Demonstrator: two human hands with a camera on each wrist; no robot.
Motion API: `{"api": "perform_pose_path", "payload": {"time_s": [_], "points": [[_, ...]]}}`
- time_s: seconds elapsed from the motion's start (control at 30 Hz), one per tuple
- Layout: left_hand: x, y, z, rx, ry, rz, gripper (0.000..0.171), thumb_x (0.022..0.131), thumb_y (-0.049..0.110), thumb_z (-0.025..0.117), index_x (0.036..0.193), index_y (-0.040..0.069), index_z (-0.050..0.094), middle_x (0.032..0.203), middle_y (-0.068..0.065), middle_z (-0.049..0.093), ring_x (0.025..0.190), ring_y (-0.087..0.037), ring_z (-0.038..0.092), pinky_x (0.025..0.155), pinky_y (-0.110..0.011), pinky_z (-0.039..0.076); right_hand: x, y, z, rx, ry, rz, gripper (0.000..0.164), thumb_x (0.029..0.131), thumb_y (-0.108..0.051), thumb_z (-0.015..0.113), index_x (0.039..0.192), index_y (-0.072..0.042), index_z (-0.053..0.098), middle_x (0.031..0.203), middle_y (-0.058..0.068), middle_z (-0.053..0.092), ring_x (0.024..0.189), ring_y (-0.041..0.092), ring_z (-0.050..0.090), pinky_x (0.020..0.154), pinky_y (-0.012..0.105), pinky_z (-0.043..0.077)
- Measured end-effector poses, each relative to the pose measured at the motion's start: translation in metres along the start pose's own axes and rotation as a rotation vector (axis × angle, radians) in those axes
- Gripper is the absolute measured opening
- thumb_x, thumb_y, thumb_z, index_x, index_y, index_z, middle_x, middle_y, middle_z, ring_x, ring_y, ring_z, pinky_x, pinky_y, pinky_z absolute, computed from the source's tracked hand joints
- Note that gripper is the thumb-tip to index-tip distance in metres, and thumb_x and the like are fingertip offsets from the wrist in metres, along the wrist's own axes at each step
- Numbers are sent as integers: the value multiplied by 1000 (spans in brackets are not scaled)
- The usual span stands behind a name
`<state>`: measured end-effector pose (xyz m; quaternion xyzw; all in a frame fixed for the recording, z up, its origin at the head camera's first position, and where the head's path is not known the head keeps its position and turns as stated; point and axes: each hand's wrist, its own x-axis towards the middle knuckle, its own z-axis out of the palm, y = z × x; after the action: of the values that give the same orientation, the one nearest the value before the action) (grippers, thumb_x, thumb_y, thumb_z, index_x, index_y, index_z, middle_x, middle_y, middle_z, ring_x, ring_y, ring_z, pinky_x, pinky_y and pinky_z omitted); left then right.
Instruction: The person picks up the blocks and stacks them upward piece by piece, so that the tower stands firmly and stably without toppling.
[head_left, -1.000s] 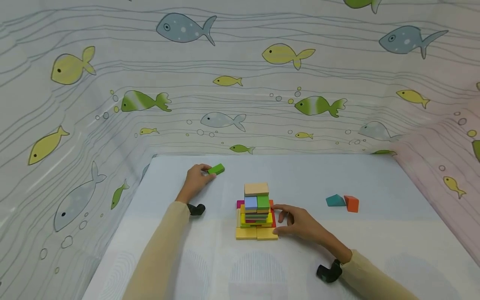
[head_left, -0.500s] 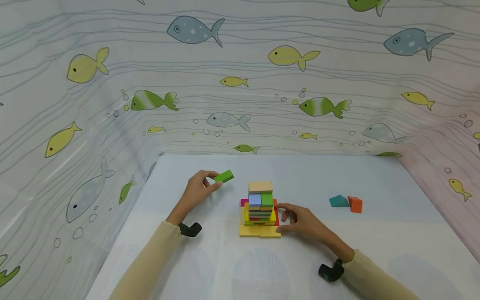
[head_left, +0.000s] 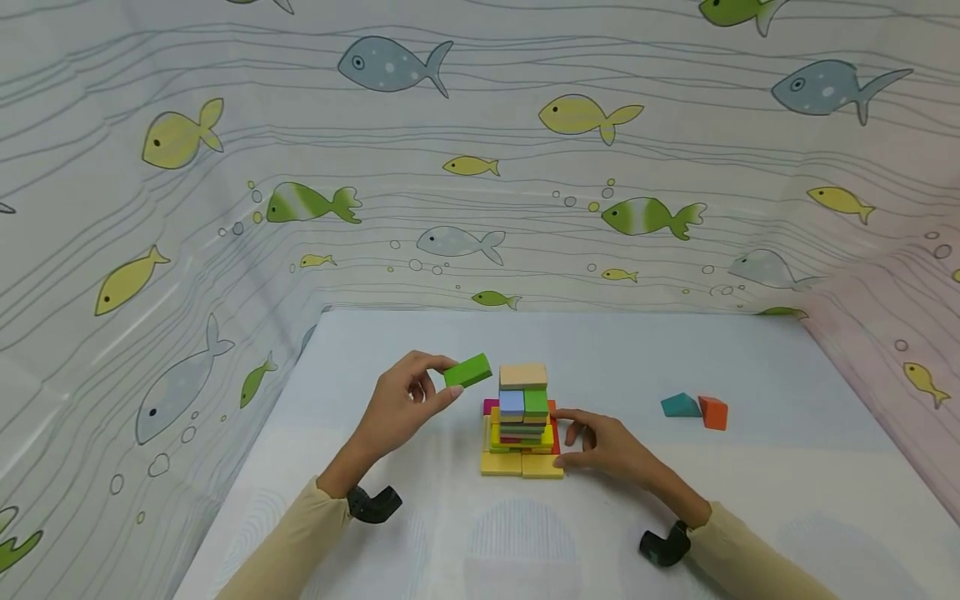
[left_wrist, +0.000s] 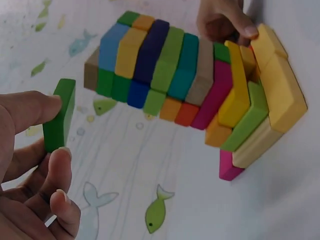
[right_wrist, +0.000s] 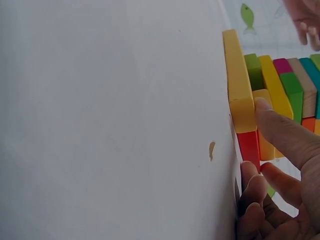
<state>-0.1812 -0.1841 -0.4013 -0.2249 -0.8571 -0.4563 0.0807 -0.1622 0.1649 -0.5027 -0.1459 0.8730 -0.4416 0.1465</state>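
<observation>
My left hand [head_left: 405,400] pinches a green block [head_left: 468,371] between thumb and fingers, raised beside the tower's upper left. The same green block [left_wrist: 61,116] shows a narrow side in the left wrist view, apart from the tower. A tall tower of coloured blocks [left_wrist: 170,65] stands on the table, topped by a plain wooden block [head_left: 523,377]. Low at its right side is my right hand [head_left: 603,446], fingers bent loosely. Its thumb touches a pale yellow base block [right_wrist: 239,80], and its index fingertip lies right by a red block [right_wrist: 249,146].
To the right of the tower, a teal block [head_left: 680,406] and an orange block [head_left: 713,412] lie close together on the white table [head_left: 600,533]. A fish-patterned sheet [head_left: 660,275] rises behind the table and along both sides.
My left hand has carried the green block right and nearer to me, from the table's back left to beside the tower top. The right hand has stayed at the base; the view shifted slightly.
</observation>
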Motion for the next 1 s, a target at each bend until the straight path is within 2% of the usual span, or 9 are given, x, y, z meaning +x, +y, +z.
{"api": "perform_pose_path", "payload": {"time_s": [0.2, 0.37, 0.47, 0.57, 0.8, 1.0], "points": [[-6, 22, 3, -51, -15, 96, 31, 91, 25, 82, 121, 27, 71, 110, 10, 63, 75, -14, 55, 63, -27, 47, 0, 1, -1, 3, -4, -3, 75, 78, -39, 91, 143, -16, 60, 95, -2, 60, 73, 18, 52, 61, 25, 43], [-6, 34, 13, -28, -40, 203, 33, 90, 22, 82, 122, 21, 72, 110, 7, 64, 70, -10, 53, 59, -26, 44, 0, 2, -1, 6, 0, -17, 74, 78, -40, 91, 142, -18, 61, 95, -3, 61, 73, 17, 53, 62, 25, 43], [-5, 36, 19, -23, -57, 241, 35, 90, 21, 83, 123, 19, 73, 111, 6, 65, 67, -8, 51, 57, -26, 43, -1, 3, -1, 12, 1, -33, 73, 79, -40, 90, 142, -18, 61, 95, -3, 62, 74, 17, 53, 63, 25, 43], [-5, 38, 25, -33, -66, 242, 36, 89, 19, 84, 124, 18, 73, 113, 7, 66, 67, -8, 50, 56, -25, 43, -1, 4, -1, 17, -3, -38, 73, 79, -40, 90, 142, -18, 61, 95, -3, 62, 74, 17, 52, 63, 25, 43], [-6, 42, 36, -17, -58, 192, 37, 86, 20, 86, 121, 16, 74, 114, 8, 68, 65, -7, 49, 54, -24, 44, 0, 4, -1, 19, -12, -39, 73, 80, -39, 90, 143, -17, 60, 95, -2, 61, 72, 16, 52, 61, 25, 43], [-6, 44, 41, 51, -18, 218, 38, 83, 21, 89, 117, 15, 75, 113, 6, 70, 64, -7, 48, 53, -21, 41, 0, 2, -1, 15, -12, -43, 73, 80, -38, 90, 143, -16, 60, 95, -1, 61, 72, 17, 52, 61, 25, 43]]}}
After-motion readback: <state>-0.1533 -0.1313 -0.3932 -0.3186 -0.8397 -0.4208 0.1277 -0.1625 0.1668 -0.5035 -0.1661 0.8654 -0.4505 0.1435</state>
